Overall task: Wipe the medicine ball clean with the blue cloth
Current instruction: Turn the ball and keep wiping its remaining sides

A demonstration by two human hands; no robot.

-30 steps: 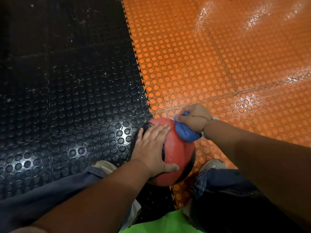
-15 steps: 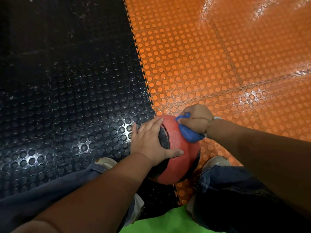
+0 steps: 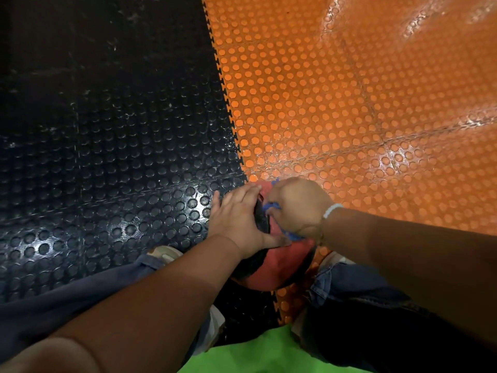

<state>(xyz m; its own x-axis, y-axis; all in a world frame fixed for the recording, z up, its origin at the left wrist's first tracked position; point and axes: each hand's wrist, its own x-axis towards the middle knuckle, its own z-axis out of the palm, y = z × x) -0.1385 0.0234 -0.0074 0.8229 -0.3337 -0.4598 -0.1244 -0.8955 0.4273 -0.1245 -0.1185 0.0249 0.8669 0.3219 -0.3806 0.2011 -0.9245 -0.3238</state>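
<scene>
Steadying the medicine ball (image 3: 279, 265) matters most here, I judge. It sits on the floor between my shoes (image 3: 164, 253), on the seam where the black mat (image 3: 107, 157) meets the orange mat (image 3: 349, 103). My left hand (image 3: 239, 219) lies spread flat on its left side, thumb stretched across. My right hand (image 3: 298, 205) is bunched around the blue cloth (image 3: 270, 205), pressing it on top. I'd brace the left palm firmly against rolling and rub in short, overlapping strokes, turning the ball to reach underneath.
</scene>
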